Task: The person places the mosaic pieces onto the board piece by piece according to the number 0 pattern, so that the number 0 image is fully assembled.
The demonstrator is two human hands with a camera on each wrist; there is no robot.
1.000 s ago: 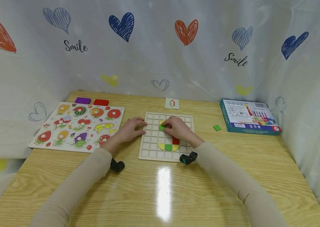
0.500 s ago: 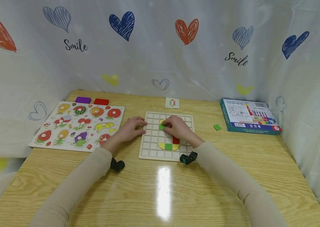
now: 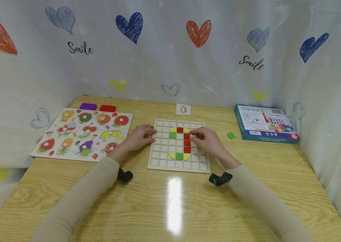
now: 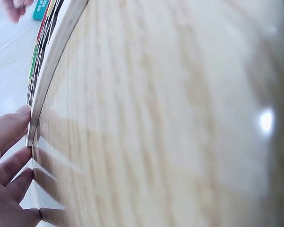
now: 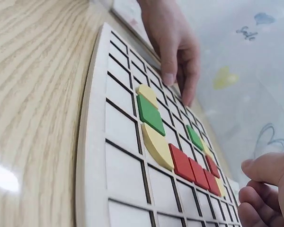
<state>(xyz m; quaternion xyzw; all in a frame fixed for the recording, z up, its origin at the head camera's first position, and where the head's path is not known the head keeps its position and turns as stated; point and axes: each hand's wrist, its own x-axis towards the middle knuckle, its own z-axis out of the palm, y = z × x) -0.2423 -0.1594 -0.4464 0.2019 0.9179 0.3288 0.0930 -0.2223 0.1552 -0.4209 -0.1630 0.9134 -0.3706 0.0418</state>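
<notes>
Grid board pale wood; tiles red, green, yellow; curtain heart-patterned.

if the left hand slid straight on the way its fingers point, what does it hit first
Probably nothing new: the left hand already rests at the left edge of the grid board. Sliding on rightward over it, the green square looks first, though depth is unclear.
</notes>
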